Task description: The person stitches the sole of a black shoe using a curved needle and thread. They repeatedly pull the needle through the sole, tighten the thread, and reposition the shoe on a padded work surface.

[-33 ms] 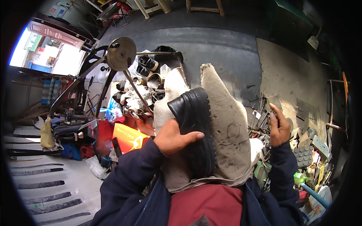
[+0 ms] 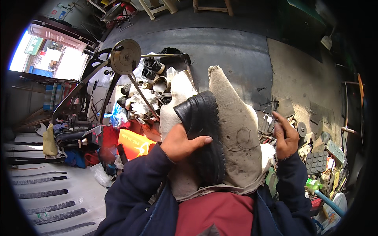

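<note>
My left hand point(image 2: 181, 143) grips a black leather shoe point(image 2: 201, 157) with a rough, stitched-looking edge, thumb across its side. Beneath the shoe, a stained, pale canvas pad point(image 2: 238, 153) covers my lap and rises in two flaps. Right of the pad, my right hand point(image 2: 286, 137) has its index finger and thumb drawn toward each other beside long dark tools point(image 2: 269, 118); what they hold, if anything, is too small to make out.
An iron hand-cranked machine point(image 2: 126, 57) stands at upper left. Behind the pad lie piled shoes point(image 2: 153, 67) and an orange box point(image 2: 134, 139). Dark strips point(image 2: 43, 192) lie at left. Assorted tools and a green bottle point(image 2: 313, 185) crowd the right. Stools point(image 2: 212, 10) stand beyond.
My right hand has shifted slightly left and down, toward me, with its fingers angled further toward the pad. My left hand and the shoe have barely moved.
</note>
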`<state>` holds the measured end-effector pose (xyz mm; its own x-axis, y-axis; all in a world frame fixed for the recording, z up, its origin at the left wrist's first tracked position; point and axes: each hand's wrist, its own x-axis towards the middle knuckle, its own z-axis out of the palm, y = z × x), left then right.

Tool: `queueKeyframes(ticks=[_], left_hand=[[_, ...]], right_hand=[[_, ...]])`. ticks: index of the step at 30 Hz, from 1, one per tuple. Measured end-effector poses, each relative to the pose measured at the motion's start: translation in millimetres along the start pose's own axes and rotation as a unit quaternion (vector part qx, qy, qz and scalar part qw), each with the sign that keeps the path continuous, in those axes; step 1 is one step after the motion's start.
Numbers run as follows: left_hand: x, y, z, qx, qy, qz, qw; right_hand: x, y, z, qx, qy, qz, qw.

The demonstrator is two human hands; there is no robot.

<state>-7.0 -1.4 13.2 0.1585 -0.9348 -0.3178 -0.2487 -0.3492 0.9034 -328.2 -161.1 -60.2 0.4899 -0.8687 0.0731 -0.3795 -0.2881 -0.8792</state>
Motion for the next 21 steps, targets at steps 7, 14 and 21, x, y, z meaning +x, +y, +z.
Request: queueKeyframes(ticks=[7, 14, 21], left_hand=[[2, 1, 4, -0.102, 0.016, -0.026, 0.994], [1, 0, 4, -0.128, 0.004, -0.046, 0.991], [-1, 0, -3, -0.081, -0.021, -0.041, 0.996]], right_hand=[[-32, -87, 62, 0.109, -0.188, -0.106, 0.970], [-29, -88, 68, 0.101, -0.192, -0.095, 0.972], [-26, -89, 64, 0.077, -0.233, -0.103, 0.964]])
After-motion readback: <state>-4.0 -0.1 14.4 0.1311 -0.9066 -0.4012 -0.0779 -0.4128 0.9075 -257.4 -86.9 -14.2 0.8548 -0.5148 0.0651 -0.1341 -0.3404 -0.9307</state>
